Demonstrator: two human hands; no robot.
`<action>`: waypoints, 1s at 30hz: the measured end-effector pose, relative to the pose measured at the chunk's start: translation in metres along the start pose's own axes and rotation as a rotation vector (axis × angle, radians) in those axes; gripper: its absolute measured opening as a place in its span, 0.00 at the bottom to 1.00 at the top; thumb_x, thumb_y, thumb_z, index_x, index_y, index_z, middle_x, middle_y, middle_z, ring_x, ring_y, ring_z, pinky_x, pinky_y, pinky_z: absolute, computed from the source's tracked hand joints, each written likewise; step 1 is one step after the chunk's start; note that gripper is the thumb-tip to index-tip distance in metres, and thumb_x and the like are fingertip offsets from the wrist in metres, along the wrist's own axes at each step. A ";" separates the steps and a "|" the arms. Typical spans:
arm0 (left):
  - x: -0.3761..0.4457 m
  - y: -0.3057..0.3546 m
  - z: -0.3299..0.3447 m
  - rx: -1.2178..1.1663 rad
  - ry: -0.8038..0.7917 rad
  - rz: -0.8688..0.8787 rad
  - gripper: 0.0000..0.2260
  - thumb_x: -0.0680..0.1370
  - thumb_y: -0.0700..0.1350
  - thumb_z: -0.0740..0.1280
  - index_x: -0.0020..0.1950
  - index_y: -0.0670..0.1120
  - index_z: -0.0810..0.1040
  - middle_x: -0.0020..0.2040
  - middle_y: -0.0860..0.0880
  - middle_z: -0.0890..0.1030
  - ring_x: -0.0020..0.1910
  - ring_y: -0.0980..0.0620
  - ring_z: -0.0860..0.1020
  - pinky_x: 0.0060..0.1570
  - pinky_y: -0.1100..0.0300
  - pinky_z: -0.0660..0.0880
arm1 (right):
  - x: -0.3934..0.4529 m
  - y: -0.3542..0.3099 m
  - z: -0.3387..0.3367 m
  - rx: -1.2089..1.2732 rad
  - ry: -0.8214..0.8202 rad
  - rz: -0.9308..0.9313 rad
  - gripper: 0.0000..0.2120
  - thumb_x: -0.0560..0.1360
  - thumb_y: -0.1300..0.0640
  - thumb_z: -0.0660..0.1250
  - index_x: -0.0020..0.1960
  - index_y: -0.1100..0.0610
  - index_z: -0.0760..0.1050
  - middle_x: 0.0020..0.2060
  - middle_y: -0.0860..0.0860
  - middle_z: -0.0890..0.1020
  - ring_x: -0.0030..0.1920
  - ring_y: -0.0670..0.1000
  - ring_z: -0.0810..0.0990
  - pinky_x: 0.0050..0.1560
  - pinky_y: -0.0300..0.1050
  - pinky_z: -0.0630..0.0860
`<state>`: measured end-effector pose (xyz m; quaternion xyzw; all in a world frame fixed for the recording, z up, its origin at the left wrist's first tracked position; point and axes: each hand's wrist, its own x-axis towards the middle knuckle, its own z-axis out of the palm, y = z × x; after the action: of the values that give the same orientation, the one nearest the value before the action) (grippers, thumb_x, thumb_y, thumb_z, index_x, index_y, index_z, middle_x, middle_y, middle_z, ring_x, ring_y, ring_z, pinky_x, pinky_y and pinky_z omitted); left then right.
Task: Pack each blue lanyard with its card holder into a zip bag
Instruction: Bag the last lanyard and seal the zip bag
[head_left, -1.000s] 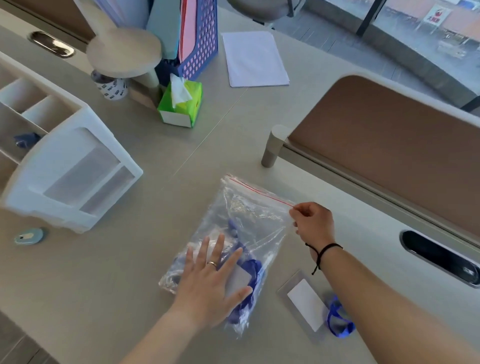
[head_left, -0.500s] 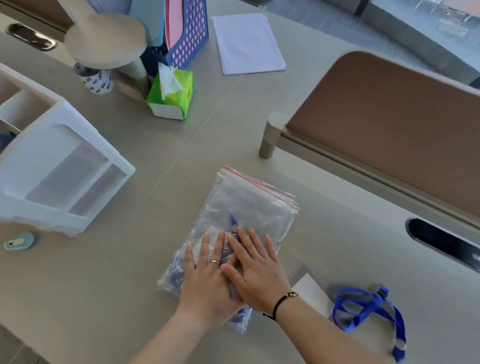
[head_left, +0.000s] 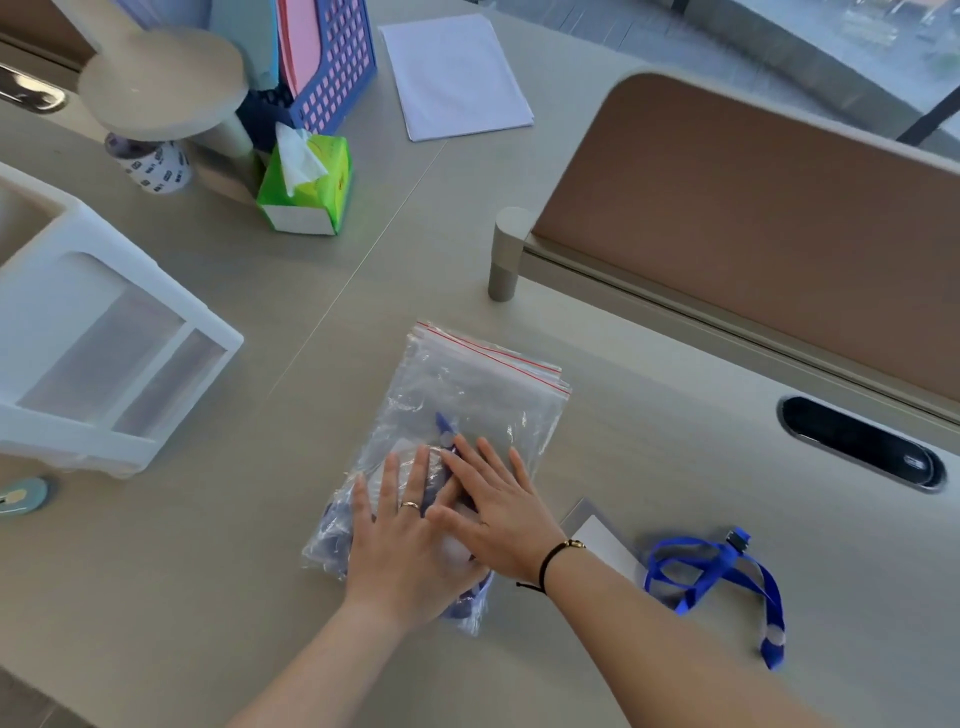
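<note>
Both hands lie flat on a clear zip bag (head_left: 467, 405) on the desk (head_left: 208, 571). The left hand (head_left: 410, 545) and the right hand (head_left: 498, 514) press side by side with straight fingers, the right partly over the left. Blue strap shows inside the bag. Right of the bag lie a card holder (head_left: 602, 540) and a loose blue lanyard (head_left: 717, 577). Beyond the bag stands a green tissue box (head_left: 311, 187). Left of the bag is a white tray (head_left: 104, 353).

No text can be read. Dark printed marks run around the white patterned cup (head_left: 150, 166) near the tabletop's far left edge, too blurred to make out. A small red mark sits on the green tissue box (head_left: 311, 182) just beside it, also illegible.
</note>
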<state>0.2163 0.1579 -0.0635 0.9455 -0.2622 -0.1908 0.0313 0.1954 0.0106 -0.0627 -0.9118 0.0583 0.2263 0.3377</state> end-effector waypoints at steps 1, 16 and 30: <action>0.000 0.001 0.000 0.008 -0.005 -0.006 0.44 0.66 0.76 0.58 0.78 0.58 0.61 0.80 0.46 0.61 0.79 0.38 0.56 0.72 0.32 0.55 | -0.003 0.000 -0.005 0.065 0.020 0.000 0.36 0.74 0.27 0.48 0.79 0.40 0.48 0.79 0.38 0.44 0.77 0.41 0.35 0.77 0.50 0.33; 0.005 0.077 -0.019 0.029 0.056 0.351 0.31 0.77 0.62 0.59 0.78 0.51 0.61 0.80 0.48 0.61 0.79 0.43 0.58 0.75 0.41 0.57 | -0.181 0.130 -0.042 0.017 0.504 0.542 0.26 0.72 0.61 0.64 0.69 0.45 0.69 0.74 0.44 0.66 0.74 0.52 0.61 0.72 0.48 0.59; 0.024 0.162 -0.012 0.238 -0.248 0.465 0.36 0.70 0.54 0.72 0.75 0.53 0.62 0.71 0.49 0.69 0.72 0.46 0.65 0.71 0.52 0.62 | -0.196 0.181 -0.032 -0.317 0.465 0.433 0.10 0.70 0.61 0.67 0.45 0.48 0.80 0.42 0.46 0.78 0.46 0.53 0.77 0.51 0.46 0.72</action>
<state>0.1613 0.0058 -0.0348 0.8264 -0.4943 -0.2606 -0.0694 -0.0142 -0.1580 -0.0591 -0.9465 0.2895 0.0853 0.1141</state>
